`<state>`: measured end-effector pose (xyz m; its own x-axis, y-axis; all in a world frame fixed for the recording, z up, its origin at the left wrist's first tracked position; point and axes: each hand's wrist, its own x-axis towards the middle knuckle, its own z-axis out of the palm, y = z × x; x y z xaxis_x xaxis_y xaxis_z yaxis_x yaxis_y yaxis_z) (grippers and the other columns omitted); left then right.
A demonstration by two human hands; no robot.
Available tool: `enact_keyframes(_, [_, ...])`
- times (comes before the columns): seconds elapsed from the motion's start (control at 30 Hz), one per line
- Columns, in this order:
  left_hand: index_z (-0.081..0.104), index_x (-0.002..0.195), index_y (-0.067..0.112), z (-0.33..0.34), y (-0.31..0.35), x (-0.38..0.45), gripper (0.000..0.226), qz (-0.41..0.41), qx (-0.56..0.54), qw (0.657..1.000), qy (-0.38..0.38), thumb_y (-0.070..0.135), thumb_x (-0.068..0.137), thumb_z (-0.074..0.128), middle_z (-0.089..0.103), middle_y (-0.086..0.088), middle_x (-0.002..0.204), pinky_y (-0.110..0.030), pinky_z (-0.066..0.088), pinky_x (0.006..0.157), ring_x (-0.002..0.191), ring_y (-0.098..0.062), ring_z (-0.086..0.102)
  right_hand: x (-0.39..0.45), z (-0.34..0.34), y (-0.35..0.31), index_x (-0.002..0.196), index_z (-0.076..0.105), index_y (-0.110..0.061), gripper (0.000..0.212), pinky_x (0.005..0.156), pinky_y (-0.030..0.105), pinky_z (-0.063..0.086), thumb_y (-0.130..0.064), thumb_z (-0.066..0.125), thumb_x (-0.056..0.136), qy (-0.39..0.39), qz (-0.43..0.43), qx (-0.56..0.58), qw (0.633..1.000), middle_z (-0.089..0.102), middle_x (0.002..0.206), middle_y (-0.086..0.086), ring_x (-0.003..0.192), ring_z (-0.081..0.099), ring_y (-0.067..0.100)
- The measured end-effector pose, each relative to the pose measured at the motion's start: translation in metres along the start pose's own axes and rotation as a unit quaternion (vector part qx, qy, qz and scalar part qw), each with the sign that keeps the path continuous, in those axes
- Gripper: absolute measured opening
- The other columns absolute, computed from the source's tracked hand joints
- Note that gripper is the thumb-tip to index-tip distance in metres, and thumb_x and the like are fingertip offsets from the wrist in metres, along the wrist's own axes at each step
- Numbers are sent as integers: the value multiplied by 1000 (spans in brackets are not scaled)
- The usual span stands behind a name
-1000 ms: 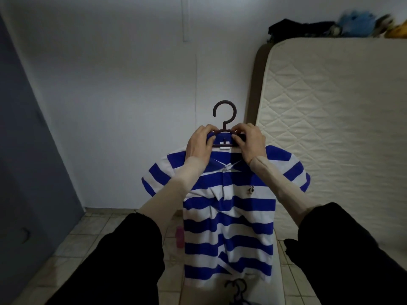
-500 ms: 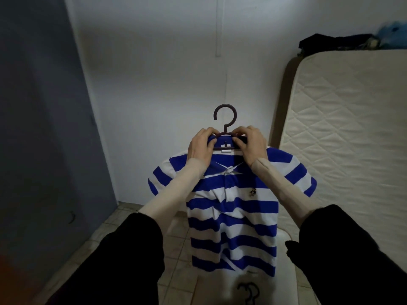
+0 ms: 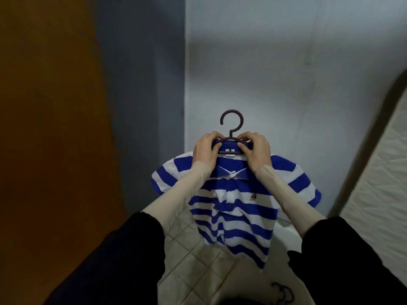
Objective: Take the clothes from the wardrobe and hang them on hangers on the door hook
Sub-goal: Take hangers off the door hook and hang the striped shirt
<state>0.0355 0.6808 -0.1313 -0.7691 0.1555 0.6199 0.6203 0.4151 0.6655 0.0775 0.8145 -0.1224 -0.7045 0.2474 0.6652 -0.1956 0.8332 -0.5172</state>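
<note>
A blue-and-white striped polo shirt [image 3: 237, 208] hangs on a dark hanger [image 3: 231, 122], held up in front of me at chest height. My left hand [image 3: 206, 150] grips the left side of the collar and hanger bar. On the other side of the hook's stem, my right hand [image 3: 255, 150] pinches the collar and hanger bar. The hook stands upright above my fingers, free of any support. No door hook is in sight.
An orange-brown door [image 3: 50, 139] fills the left, with a grey-blue frame or wall [image 3: 143, 95] beside it. A white wall [image 3: 275, 62] is straight ahead. A quilted mattress [image 3: 378, 190] leans at the right. More dark hangers [image 3: 283, 294] lie low on a pale surface over the tiled floor [image 3: 187, 256].
My view has swung left: the door has come into sight and the mattress has slid to the right edge. Both hands keep the same hold on the shirt and hanger.
</note>
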Motion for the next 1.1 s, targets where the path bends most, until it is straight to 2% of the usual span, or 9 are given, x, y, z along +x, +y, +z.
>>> enact_keyframes(0.2, [60,96,18,-81,-25,-41,16,-42,65,996,52,7,90,52,62,-1,103,-27,46,85,94,-15,56,-25,49,-60,96,64,-18,11,91,46,44,-14,60,86,-55,-50,59,996,63,98,3,96,54,21])
enact_keyframes(0.43, [61,99,17,-187,-56,-75,16,-86,130,981,112,7,90,52,62,-1,105,-18,40,80,93,-9,53,-49,100,-153,95,66,-17,12,87,41,47,-13,64,83,-119,-107,127,979,64,96,4,94,57,23])
enact_keyframes(0.53, [60,98,17,-236,-68,-92,16,-105,147,975,132,6,90,52,61,1,105,-15,38,78,91,-5,50,-63,123,-199,97,66,-17,13,89,40,47,-14,63,84,-137,-132,142,972,63,98,4,97,55,22])
enact_keyframes(0.83, [61,97,17,-399,-109,-156,17,-142,191,954,183,5,90,51,62,-1,105,-15,40,79,94,-7,52,-120,193,-353,96,68,-18,14,86,35,48,-12,64,83,-202,-167,217,940,64,102,3,98,56,21])
enact_keyframes(1.1, [62,100,18,-537,-139,-191,18,-152,257,928,225,6,91,52,63,-1,107,-19,42,83,98,-11,54,-162,249,-487,95,65,-17,13,87,35,51,-10,64,84,-215,-189,287,914,65,102,3,98,57,18])
